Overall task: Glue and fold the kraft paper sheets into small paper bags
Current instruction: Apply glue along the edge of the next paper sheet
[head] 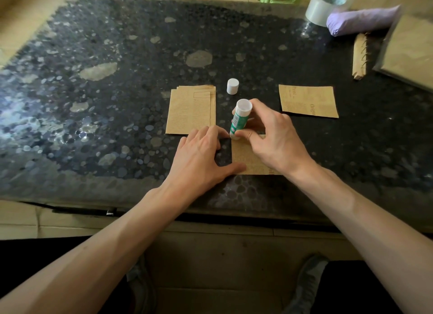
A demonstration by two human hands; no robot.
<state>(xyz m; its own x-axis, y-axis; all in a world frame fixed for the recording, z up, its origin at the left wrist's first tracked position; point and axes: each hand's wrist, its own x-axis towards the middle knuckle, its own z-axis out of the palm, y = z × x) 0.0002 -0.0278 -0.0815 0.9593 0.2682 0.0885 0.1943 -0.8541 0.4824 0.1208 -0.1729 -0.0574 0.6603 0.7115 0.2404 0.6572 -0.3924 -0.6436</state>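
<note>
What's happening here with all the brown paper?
A person is making little paper bags at a dark speckled table. Their right hand grips a glue stick, its lower end down on the far edge of a kraft sheet. The left hand presses that sheet's left side to hold it in place. The white cap stands just behind. A stack of sheets lies to the left and a single piece lies to the right.
</note>
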